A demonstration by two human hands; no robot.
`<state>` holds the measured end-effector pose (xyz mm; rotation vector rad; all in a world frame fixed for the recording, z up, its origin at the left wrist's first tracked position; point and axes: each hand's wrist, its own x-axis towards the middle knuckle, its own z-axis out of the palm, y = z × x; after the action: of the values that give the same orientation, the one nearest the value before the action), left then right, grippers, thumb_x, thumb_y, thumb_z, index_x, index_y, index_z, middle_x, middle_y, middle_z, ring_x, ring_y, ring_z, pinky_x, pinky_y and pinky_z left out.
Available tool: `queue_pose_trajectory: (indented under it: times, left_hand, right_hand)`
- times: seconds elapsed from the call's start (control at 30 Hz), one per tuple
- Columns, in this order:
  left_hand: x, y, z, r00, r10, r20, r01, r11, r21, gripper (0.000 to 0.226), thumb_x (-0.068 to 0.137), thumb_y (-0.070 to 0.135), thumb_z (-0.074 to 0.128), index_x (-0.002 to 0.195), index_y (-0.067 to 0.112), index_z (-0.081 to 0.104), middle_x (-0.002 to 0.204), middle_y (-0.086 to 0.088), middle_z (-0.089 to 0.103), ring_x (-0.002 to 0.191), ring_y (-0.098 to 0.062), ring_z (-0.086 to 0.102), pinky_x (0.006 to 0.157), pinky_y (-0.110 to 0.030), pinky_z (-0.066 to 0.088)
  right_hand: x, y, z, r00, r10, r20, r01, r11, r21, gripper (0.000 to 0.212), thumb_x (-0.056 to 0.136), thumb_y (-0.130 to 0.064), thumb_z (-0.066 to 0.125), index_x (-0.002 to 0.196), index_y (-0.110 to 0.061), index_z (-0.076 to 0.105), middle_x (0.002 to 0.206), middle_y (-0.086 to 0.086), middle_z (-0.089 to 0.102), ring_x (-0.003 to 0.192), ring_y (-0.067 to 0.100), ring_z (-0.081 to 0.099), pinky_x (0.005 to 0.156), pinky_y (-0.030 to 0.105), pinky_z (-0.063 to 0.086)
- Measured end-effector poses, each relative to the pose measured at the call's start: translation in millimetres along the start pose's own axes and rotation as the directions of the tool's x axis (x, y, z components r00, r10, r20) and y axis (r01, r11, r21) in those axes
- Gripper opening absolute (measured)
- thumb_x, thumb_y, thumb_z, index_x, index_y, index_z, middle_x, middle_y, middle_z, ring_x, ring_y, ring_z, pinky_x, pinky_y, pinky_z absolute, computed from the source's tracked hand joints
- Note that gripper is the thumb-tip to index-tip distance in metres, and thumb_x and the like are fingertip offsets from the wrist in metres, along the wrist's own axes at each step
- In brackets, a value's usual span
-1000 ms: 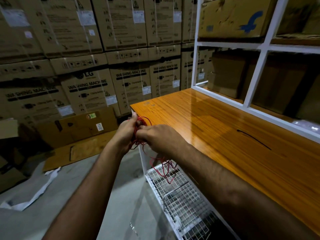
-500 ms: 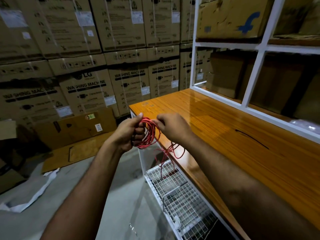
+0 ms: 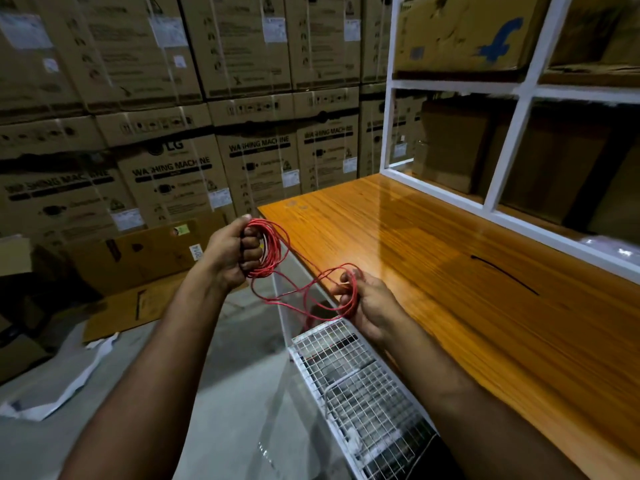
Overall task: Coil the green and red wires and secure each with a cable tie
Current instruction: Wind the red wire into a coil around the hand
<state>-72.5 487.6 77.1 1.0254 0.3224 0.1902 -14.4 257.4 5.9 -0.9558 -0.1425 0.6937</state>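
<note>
Now the right hand [image 3: 370,306] has pulled away from the left hand [image 3: 230,254]; both hands grip the red wire [image 3: 273,251].

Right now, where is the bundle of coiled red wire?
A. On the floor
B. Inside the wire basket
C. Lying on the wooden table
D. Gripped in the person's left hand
D: the left hand grips the coiled red wire, while the right hand holds its loose loops.

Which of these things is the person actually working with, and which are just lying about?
In use:
thin red wire, coiled in left hand, loose end in right hand; black cable tie on orange wooden table

Lying about:
stacked cardboard washing-machine boxes, white wire basket, white paper scrap
</note>
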Motion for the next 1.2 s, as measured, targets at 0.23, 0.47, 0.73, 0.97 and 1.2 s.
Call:
queue_pose_trajectory:
  times: [0.23,0.47,0.73,0.97,1.2]
  left_hand:
    - [7,-15,-3,0.998,-0.007,-0.06,0.007,1.0,-0.003,0.043,0.103,0.038,0.034,0.063,0.023,0.033,0.044,0.01,0.022,0.032,-0.005,0.017,0.036,-0.016,0.007]
    - [3,13,-25,0.991,0.036,-0.127,-0.058,0.982,-0.179,0.045,0.101,0.04,0.035,0.059,0.025,0.036,0.043,0.011,0.026,0.032,-0.004,0.019,0.033,-0.019,0.01]
    - [-1,22,-32,0.976,0.088,-0.198,-0.143,0.949,-0.283,0.046,0.1,0.037,0.037,0.056,0.025,0.038,0.043,0.012,0.028,0.034,-0.004,0.019,0.032,-0.017,0.011]
    - [-1,38,-68,0.931,0.141,-0.337,-0.263,0.899,-0.351,0.048,0.099,0.039,0.039,0.053,0.026,0.041,0.046,0.011,0.031,0.038,-0.004,0.021,0.035,-0.017,0.012]
    - [1,34,-42,0.946,0.178,-0.272,-0.259,0.919,-0.297,0.046,0.1,0.038,0.038,0.056,0.026,0.041,0.047,0.011,0.032,0.038,-0.004,0.023,0.036,-0.017,0.013]
  right_hand:
    - [8,-25,-20,0.987,-0.039,-0.159,0.071,0.978,0.197,0.019,0.107,-0.016,0.033,0.098,-0.011,0.049,0.08,0.019,0.068,0.038,0.007,0.048,0.034,0.016,0.038]
    - [9,-38,-63,0.999,-0.012,-0.034,0.008,0.994,-0.112,0.017,0.08,-0.012,0.066,0.093,-0.01,0.056,0.062,-0.003,0.046,0.041,0.002,0.031,0.037,0.014,0.021]
    - [26,-42,-75,0.839,-0.223,-0.496,0.235,0.971,-0.041,0.018,0.103,-0.012,0.046,0.088,-0.012,0.055,0.069,0.005,0.054,0.052,0.009,0.046,0.048,0.021,0.04]
    - [29,-65,-141,0.547,-0.006,-0.837,0.452,0.844,0.289,0.034,0.106,-0.019,0.02,0.078,-0.022,0.04,0.054,-0.002,0.05,0.044,0.011,0.043,0.036,0.019,0.033]
    - [20,-59,-89,0.908,-0.075,-0.412,0.185,0.954,0.236,0.028,0.106,-0.017,0.024,0.093,-0.011,0.048,0.071,0.014,0.07,0.068,0.024,0.068,0.06,0.032,0.059]
